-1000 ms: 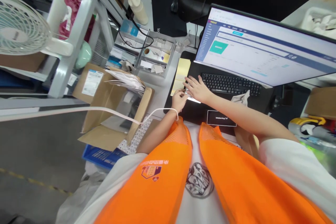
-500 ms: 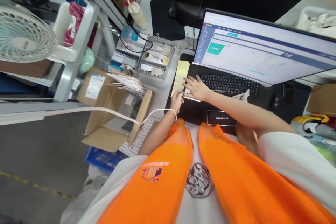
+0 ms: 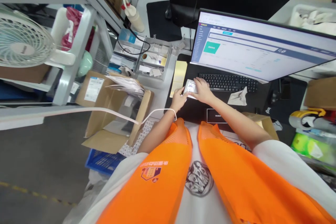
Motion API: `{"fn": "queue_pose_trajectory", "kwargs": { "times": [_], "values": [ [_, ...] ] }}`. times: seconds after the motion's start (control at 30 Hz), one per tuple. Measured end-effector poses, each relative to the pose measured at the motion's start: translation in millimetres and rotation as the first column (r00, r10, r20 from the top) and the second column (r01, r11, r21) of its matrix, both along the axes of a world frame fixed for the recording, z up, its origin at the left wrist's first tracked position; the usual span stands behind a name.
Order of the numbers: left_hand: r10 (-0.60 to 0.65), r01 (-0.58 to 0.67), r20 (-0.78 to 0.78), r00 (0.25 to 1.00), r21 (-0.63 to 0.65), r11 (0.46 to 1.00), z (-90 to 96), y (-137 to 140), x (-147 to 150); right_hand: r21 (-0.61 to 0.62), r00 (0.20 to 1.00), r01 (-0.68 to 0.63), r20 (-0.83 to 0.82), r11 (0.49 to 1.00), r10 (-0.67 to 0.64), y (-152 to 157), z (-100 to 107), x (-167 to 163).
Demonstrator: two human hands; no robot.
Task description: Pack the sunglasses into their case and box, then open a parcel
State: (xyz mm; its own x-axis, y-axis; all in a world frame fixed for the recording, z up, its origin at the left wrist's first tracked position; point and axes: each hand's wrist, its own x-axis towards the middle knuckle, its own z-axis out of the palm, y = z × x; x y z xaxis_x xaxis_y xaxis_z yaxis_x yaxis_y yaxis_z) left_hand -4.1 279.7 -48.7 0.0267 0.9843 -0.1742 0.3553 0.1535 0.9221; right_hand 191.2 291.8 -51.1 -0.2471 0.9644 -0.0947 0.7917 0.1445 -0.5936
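Note:
A small flat white item with a printed face (image 3: 190,86) lies between my hands over the black desk mat; I cannot tell whether it is a card or a thin box. My left hand (image 3: 179,100) grips its lower left edge, thumb and fingers closed. On the right side, my right hand (image 3: 203,91) holds it with the fingers curled along the edge. Just left of it is a yellow paper strip (image 3: 179,77) on the mat. The black keyboard (image 3: 228,82) sits right beyond my right hand, and a black box with white lettering (image 3: 216,116) lies nearer to me.
A lit monitor (image 3: 252,50) stands behind the keyboard. A crumpled white tissue (image 3: 238,97) lies on the mat. To the left are a grey sorting tray (image 3: 164,76) and an open cardboard box (image 3: 105,138) with envelopes. A white cable (image 3: 118,113) crosses near my left forearm.
My right hand has gone from lying spread over the white item to gripping its right side. The item's printed face now shows more, and my right forearm has swung nearer to me.

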Motion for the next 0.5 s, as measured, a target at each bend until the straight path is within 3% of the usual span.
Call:
{"fn": "queue_pose_trajectory", "kwargs": {
  "times": [0.13,0.33,0.5],
  "values": [
    [-0.009,0.014,-0.074,0.997,0.061,0.998,-6.8,-5,4,0.079,0.997,-0.075,-0.029,0.994,0.077,-4,-13,2],
    [-0.034,0.046,-0.104,0.994,0.117,0.992,-5.7,-6,7,0.114,0.997,-0.073,-0.02,0.991,0.076,-1,-14,4],
    [-0.116,0.13,-0.122,0.986,0.111,0.985,-2.0,0,-2,0.116,0.993,0.034,-0.113,0.993,-0.02,4,-16,0]
  ]
}}
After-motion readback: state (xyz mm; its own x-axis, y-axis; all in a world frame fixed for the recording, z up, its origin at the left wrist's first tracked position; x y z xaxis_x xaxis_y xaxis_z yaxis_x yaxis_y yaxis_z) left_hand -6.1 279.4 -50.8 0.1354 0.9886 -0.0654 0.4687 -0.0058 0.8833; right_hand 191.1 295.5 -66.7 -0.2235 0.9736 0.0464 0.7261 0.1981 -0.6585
